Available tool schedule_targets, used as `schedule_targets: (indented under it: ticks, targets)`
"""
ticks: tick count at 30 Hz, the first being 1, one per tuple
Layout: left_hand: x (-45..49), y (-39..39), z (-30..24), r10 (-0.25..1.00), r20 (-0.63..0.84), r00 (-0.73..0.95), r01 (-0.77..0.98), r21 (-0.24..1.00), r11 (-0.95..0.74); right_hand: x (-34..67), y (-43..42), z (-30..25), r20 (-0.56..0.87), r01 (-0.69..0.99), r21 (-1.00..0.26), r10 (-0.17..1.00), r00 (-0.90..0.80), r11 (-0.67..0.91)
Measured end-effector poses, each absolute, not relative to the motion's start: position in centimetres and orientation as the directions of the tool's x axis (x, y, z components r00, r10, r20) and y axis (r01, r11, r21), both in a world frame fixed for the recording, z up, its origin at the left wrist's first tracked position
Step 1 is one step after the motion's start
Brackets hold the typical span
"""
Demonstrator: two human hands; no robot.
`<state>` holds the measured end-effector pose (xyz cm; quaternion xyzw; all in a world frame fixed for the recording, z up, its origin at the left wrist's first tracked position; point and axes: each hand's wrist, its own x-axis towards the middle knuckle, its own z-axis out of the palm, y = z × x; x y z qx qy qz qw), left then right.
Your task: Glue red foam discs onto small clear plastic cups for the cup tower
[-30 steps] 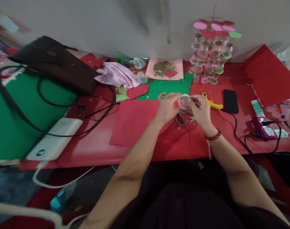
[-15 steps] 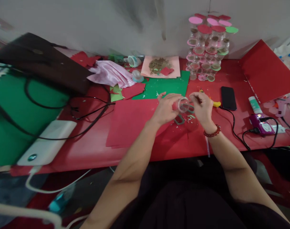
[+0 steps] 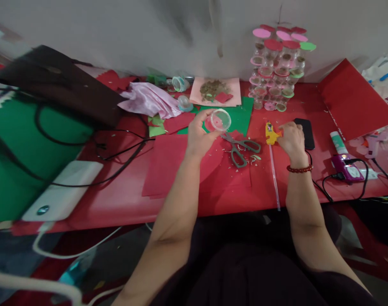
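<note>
Red covers the table (image 3: 117,204) from end to end, grey wall (image 3: 126,38) behind, and up front my left hand (image 3: 198,135) has the clear cup (image 3: 221,120) gripped by its side, mouth tipped toward me, just above the grey scissors' (image 3: 235,149) blades. Over on the right, my right hand (image 3: 291,138) is closed around the handle of the yellow glue gun (image 3: 271,135), a glue stick (image 3: 273,174) trailing toward me, black phone (image 3: 308,134) just beyond my knuckles!
</note>
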<state>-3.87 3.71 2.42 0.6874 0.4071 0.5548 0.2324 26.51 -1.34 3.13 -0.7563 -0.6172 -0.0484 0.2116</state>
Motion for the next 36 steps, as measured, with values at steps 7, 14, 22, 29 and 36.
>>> schedule_targets:
  ticks: [7,14,22,29,36]
  targets:
    - [-3.5,3.7,2.3,0.851,0.507,0.136,0.126,0.843,-0.522,26.4,-1.9,3.4,0.059,0.988,0.029,0.987,0.147,-0.149]
    - [-3.4,3.6,2.4,0.857,0.5,0.127,0.111,0.851,-0.513,25.9,-2.2,4.6,0.015,0.987,0.05,0.988,0.155,-0.155]
    - [-3.1,4.1,1.9,0.874,0.48,0.075,0.123,0.866,-0.485,26.2,-2.3,5.1,0.182,0.974,-0.187,0.97,0.162,-0.128]
    - [-2.9,3.9,2.2,0.866,0.495,0.067,0.199,0.844,-0.498,24.6,-1.4,5.0,0.45,0.66,-0.735,0.839,0.306,0.153]
    - [-2.6,3.1,3.0,0.88,0.467,0.082,0.269,0.84,-0.471,20.9,-2.2,4.8,0.285,0.234,-0.938,0.952,0.109,0.254]
